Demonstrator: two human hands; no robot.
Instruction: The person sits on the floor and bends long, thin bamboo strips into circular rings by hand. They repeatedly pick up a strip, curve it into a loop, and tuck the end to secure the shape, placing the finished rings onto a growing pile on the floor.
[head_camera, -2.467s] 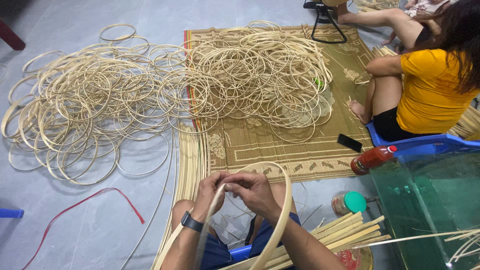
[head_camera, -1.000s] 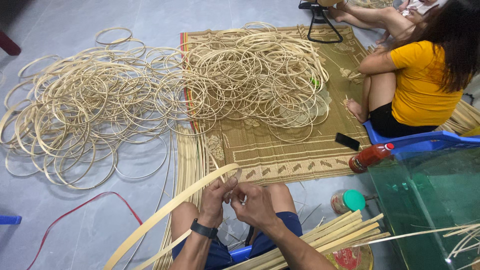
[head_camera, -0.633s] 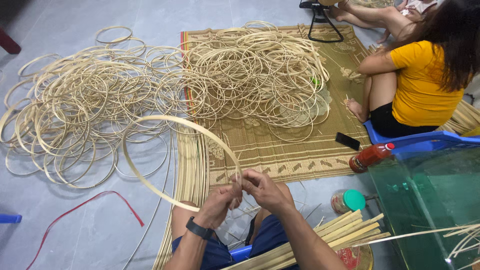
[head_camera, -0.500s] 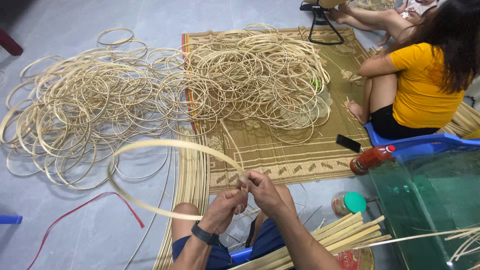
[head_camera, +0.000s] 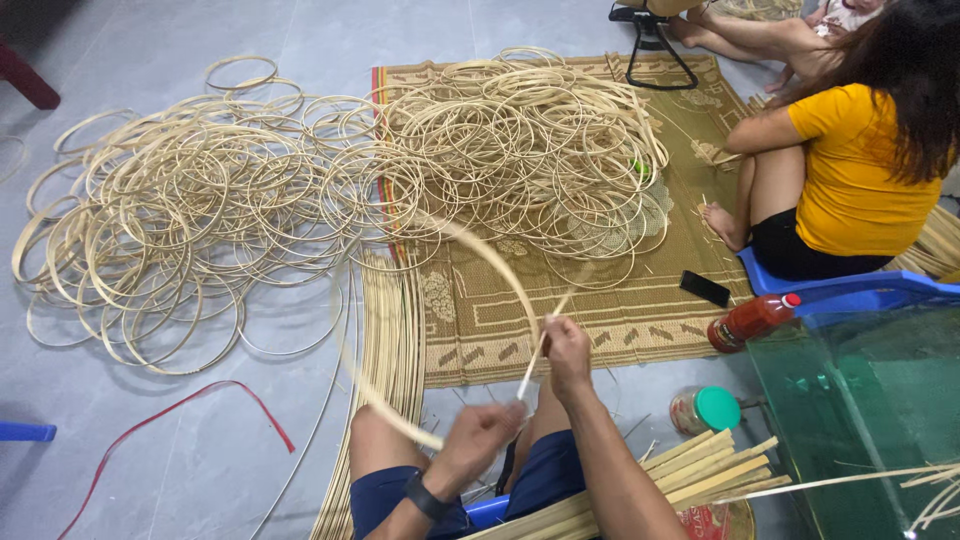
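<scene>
My left hand (head_camera: 482, 438) and my right hand (head_camera: 566, 347) hold the two ends of a pale bamboo strip (head_camera: 490, 262) bent into a hoop. The hoop curves up and to the left in front of me, blurred by motion. A thin strip end (head_camera: 540, 350) runs between the two hands. A dark watch sits on my left wrist. I sit on a low blue stool, knees apart, facing a big heap of finished bamboo rings (head_camera: 300, 180) that spreads over the grey floor and a woven mat (head_camera: 600, 310).
A person in a yellow shirt (head_camera: 860, 170) sits at the right on a blue stool. A black phone (head_camera: 705, 288), a red bottle (head_camera: 752, 320) and a green-lidded jar (head_camera: 706, 410) lie nearby. Straight bamboo strips (head_camera: 390, 340) lie on the floor; thicker slats (head_camera: 690, 470) lie by my right leg.
The strip sprang from a tight loop at my lap, swung out left, and has been bent into a hoop held up before me. My hands moved apart.
</scene>
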